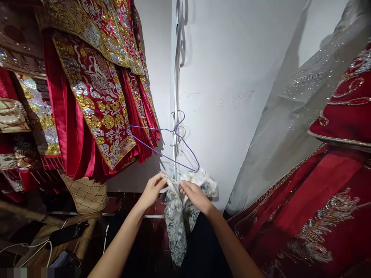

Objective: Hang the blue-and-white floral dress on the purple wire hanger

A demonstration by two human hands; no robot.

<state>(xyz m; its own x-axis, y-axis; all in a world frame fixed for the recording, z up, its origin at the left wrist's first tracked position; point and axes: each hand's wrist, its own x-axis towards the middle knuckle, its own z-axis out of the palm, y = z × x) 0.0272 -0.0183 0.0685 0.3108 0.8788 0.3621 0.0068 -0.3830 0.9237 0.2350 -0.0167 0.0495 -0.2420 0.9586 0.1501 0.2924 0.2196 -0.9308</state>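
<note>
Between my two hands is a patterned garment (176, 227) in white, grey and dark tones, its lower part hanging down in folds. My left hand (152, 189) pinches its upper edge between thumb and fingers. Close by on the other side, my right hand (194, 192) is closed on the same cloth. A bunched part of the garment lies behind my right hand. Just above both hands, a purple wire hanger (162, 154) hangs tilted by its hook near a white vertical rail. The hanger's lower right corner is near the bunched cloth; I cannot tell whether they touch.
Red embroidered costumes (98, 85) with gold and silver work hang at left. On the right are a sheer sparkling veil (269, 116) and a red beaded dress (324, 185). A wooden stool (87, 239) at lower left carries a dark phone-like object (68, 233) and white cables.
</note>
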